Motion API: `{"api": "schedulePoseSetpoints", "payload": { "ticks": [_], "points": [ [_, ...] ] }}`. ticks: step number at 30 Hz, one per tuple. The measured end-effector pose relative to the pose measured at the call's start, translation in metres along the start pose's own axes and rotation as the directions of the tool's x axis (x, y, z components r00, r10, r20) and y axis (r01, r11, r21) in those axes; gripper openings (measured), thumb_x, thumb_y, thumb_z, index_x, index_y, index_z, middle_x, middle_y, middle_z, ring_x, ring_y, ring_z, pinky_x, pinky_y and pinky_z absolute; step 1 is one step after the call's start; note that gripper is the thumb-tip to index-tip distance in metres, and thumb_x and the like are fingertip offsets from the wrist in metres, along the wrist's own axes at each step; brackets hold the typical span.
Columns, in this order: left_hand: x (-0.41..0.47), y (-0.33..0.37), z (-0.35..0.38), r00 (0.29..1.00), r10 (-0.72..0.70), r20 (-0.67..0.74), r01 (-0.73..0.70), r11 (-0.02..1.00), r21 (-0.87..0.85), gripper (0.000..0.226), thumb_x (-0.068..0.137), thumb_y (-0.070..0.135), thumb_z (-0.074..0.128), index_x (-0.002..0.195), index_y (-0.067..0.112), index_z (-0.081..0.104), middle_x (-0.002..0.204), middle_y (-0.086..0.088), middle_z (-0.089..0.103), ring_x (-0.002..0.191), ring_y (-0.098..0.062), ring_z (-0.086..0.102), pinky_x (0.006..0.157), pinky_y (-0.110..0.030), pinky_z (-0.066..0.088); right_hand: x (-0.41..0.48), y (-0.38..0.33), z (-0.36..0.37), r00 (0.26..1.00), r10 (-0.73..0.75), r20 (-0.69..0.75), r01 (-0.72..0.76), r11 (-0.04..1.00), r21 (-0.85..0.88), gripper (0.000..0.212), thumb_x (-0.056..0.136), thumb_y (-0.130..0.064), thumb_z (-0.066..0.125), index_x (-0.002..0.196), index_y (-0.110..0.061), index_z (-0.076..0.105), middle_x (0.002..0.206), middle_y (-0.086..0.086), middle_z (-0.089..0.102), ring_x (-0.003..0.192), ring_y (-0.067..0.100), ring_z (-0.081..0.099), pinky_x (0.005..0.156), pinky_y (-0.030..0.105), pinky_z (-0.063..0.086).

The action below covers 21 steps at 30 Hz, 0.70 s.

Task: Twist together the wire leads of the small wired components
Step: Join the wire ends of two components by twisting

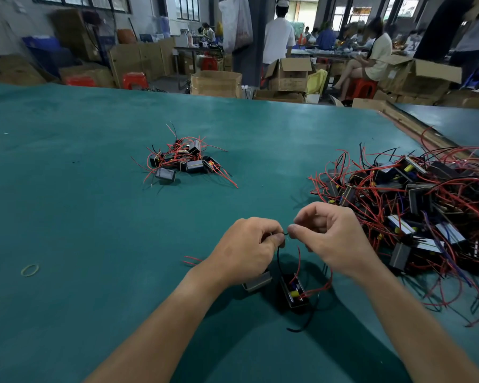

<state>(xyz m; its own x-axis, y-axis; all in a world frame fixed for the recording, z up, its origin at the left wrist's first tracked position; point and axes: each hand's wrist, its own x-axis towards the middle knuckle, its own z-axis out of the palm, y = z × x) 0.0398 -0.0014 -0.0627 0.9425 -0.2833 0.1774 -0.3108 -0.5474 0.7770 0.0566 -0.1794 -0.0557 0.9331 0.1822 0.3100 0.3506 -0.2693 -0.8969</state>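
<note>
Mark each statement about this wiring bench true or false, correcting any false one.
1. The left hand and right hand both pinch thin wire leads between them. True.
2. The large heap of black boxy components with red wires lies on the person's left. False: it lies on the right; a smaller heap sits further ahead, to the left.
3. A pale rubber band lies on the teal table, left of the left hand. True.
4. Nothing shows between the forearms. False: a small black box component with yellow parts is there.
</note>
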Motion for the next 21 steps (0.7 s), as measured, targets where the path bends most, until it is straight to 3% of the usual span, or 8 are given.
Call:
{"api": "schedulePoseSetpoints", "payload": {
  "ticks": [3,9,15,21],
  "points": [
    [0.000,0.001,0.000,1.000,-0.023,-0.017,0.023,1.000,-0.011,0.027,0.096,0.020,0.053,0.070,0.022,0.058,0.043,0.008,0.044,0.041,-0.012,0.036,0.047,-0.031,0.034,0.000,0.002,0.005,0.997,-0.065,-0.049,0.061,0.995,-0.078,0.015,0.078,-0.002,0.078,0.070,-0.010,0.069,0.060,-0.001,0.068,0.050,0.002,0.054,0.050,0.017,0.044],
    [0.000,0.000,-0.001,0.998,-0.055,-0.026,0.054,0.998,-0.040,0.028,0.097,0.018,0.052,0.070,0.019,0.057,0.045,0.008,0.044,0.042,-0.012,0.035,0.048,-0.032,0.033,0.000,0.007,0.004,0.996,-0.088,-0.006,0.084,0.965,-0.249,0.013,0.077,-0.010,0.081,0.079,-0.023,0.078,0.068,-0.016,0.071,0.058,-0.001,0.059,0.060,0.015,0.045],
    [-0.001,0.000,0.000,0.999,-0.017,-0.033,0.016,0.999,-0.028,0.026,0.096,0.019,0.053,0.071,0.019,0.058,0.049,0.006,0.045,0.044,-0.013,0.035,0.048,-0.034,0.033,-0.001,0.004,0.002,0.991,-0.116,0.065,0.132,0.933,-0.334,0.012,0.078,-0.014,0.080,0.081,-0.026,0.079,0.072,-0.014,0.071,0.064,0.012,0.064,0.061,0.030,0.051],
    [-0.001,-0.001,-0.001,0.990,0.111,-0.084,-0.092,0.975,0.204,0.014,0.092,0.026,0.061,0.080,0.025,0.068,0.046,0.014,0.047,0.046,-0.007,0.039,0.050,-0.025,0.026,-0.002,0.000,-0.004,0.991,-0.020,0.134,0.074,0.908,-0.413,0.012,0.082,-0.017,0.076,0.074,-0.025,0.076,0.067,-0.012,0.070,0.064,0.006,0.063,0.066,0.029,0.052]
  ]
}}
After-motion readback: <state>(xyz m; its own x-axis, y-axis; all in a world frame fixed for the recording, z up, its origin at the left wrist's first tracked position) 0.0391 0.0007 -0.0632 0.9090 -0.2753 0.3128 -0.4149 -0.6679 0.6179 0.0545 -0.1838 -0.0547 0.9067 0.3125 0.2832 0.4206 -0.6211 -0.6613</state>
